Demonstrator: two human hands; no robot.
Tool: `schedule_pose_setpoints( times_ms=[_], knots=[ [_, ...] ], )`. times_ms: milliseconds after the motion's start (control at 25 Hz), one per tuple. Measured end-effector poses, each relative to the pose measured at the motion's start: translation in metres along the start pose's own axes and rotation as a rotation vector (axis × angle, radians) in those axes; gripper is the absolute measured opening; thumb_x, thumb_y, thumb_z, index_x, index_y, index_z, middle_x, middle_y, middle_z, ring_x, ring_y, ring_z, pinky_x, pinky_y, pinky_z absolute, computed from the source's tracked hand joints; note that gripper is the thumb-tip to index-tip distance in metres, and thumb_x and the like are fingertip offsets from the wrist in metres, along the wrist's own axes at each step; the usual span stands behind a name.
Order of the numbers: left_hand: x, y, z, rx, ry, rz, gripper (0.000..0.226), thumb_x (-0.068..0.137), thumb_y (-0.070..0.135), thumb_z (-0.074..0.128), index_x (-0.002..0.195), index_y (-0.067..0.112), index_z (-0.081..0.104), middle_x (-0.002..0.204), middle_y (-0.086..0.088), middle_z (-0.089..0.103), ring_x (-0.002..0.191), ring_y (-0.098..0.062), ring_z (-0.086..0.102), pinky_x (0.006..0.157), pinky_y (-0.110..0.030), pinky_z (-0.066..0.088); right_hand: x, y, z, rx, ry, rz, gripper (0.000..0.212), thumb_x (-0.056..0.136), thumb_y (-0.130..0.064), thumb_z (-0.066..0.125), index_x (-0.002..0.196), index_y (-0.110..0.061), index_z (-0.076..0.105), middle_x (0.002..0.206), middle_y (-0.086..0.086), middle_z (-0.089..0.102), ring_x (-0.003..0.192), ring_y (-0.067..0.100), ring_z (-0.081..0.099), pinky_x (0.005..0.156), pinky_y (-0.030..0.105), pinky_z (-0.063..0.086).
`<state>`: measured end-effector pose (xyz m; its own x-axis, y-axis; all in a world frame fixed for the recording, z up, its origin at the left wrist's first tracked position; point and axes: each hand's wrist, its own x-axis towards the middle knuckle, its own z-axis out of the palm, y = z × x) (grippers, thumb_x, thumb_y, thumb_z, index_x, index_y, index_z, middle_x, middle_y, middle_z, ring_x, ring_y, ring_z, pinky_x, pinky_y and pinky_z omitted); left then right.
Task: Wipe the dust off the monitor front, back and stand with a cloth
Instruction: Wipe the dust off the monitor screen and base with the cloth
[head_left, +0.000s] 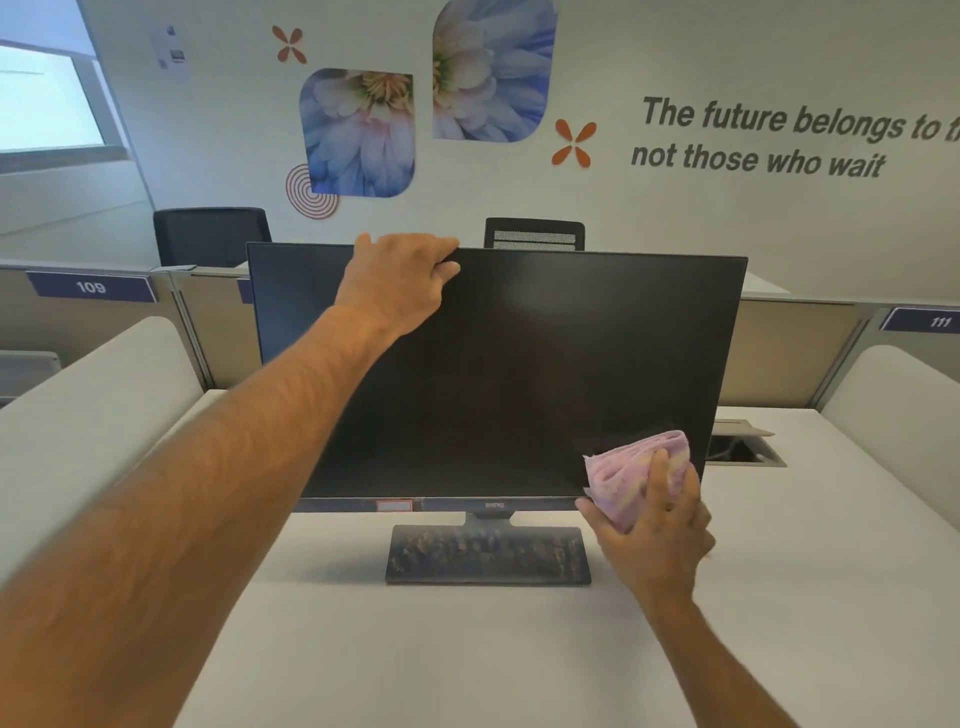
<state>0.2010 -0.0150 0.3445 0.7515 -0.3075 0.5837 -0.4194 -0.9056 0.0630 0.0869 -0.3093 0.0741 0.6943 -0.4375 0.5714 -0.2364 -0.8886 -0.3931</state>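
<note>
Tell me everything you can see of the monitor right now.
The monitor stands upright on the white desk, its dark screen off and facing the camera. It has thin black bezels, a grey lower strip with a logo and a small sticker, a short neck, and a flat rectangular base that looks dusty. The left hand holds its top edge; the right hand presses a pink cloth against the lower right corner.
</note>
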Motion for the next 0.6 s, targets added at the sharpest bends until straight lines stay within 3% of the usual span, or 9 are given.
schedule_pose_setpoints(
  times_ms=[80,160,240,320,400,480,600],
  knots=[
    [0.001,0.001,0.0,-0.005,-0.004,-0.01,0.035,0.105,0.033,0.045,0.133,0.019,0.06,0.126,-0.007,0.068,0.115,-0.035,0.061,0.107,-0.062,0.036,-0.007,-0.022,0.006,0.037,0.011,0.04,0.091,0.082,-0.068,0.057,0.152,-0.015,0.034,0.151,0.021,0.034,0.123,0.043,0.046,0.09,0.061,0.05],
    [0.001,0.001,0.002,0.001,0.0,-0.012,0.035,0.105,0.032,0.045,0.134,0.018,0.06,0.127,-0.007,0.068,0.116,-0.034,0.062,0.108,-0.064,0.035,-0.016,-0.042,0.012,0.069,0.037,-0.044,0.083,0.081,-0.054,0.069,0.149,-0.015,0.04,0.147,0.022,0.038,0.117,0.043,0.051,0.085,0.058,0.053],
    [0.001,-0.001,0.004,0.007,0.003,-0.004,0.035,0.105,0.031,0.045,0.133,0.017,0.059,0.126,-0.008,0.068,0.115,-0.034,0.062,0.106,-0.064,0.037,-0.027,-0.056,0.021,0.03,0.014,-0.243,0.086,0.067,-0.038,0.087,0.143,-0.019,0.05,0.143,0.02,0.043,0.111,0.04,0.055,0.08,0.053,0.053],
    [0.001,-0.002,0.005,0.002,0.005,-0.003,0.035,0.105,0.031,0.045,0.133,0.016,0.06,0.125,-0.008,0.069,0.114,-0.034,0.063,0.105,-0.063,0.039,-0.033,-0.056,0.026,-0.037,-0.045,-0.48,0.091,0.059,-0.032,0.091,0.14,-0.026,0.05,0.141,0.016,0.047,0.111,0.036,0.055,0.081,0.05,0.052],
    [0.001,-0.002,0.006,0.014,0.007,0.0,0.036,0.105,0.031,0.045,0.133,0.015,0.059,0.125,-0.009,0.068,0.114,-0.034,0.063,0.106,-0.064,0.039,-0.024,-0.043,0.023,-0.079,-0.065,-0.602,0.093,0.055,-0.03,0.093,0.137,-0.027,0.05,0.138,0.015,0.051,0.108,0.035,0.055,0.079,0.048,0.053],
    [0.002,-0.002,0.007,0.032,0.022,0.002,0.035,0.105,0.032,0.045,0.133,0.015,0.059,0.124,-0.009,0.069,0.114,-0.034,0.063,0.107,-0.065,0.036,-0.013,-0.022,0.015,-0.062,-0.007,-0.461,0.087,0.054,-0.024,0.095,0.132,-0.022,0.058,0.13,0.016,0.056,0.1,0.035,0.06,0.072,0.045,0.056],
    [0.002,0.001,0.007,0.043,0.03,0.0,0.035,0.105,0.031,0.043,0.132,0.015,0.06,0.123,-0.009,0.068,0.113,-0.034,0.063,0.109,-0.067,0.032,-0.002,0.007,0.009,0.089,0.049,0.133,0.069,0.077,-0.029,0.086,0.135,-0.017,0.052,0.131,0.022,0.054,0.107,0.041,0.06,0.081,0.052,0.056]
  ],
)
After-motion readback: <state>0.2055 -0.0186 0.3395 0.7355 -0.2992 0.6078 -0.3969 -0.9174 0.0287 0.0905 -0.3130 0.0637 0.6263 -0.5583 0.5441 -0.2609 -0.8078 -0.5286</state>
